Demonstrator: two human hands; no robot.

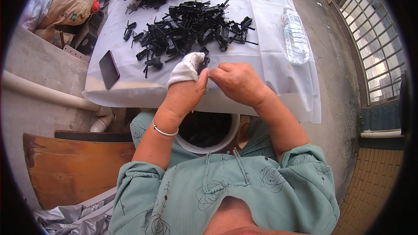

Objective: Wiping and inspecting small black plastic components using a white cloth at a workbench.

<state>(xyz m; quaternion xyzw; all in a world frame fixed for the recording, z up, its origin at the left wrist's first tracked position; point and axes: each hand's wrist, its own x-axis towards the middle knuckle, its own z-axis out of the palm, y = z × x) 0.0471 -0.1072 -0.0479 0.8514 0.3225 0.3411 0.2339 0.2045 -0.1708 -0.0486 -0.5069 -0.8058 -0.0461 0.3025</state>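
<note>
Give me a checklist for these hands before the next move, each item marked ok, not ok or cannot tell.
1. Left hand has hold of a black part: ok, it shows between thumb and fingers.
2. Right hand has a grip on something: cannot tell, its fingertips are too small and close to the left thumb.
3. Both hands covered: not ok, a white glove partly covers the left, the right is bare.
4. Phone clear of the black pile: ok, it lies apart at the left.
5. Water bottle clear of the pile: ok, apart at the right.
</note>
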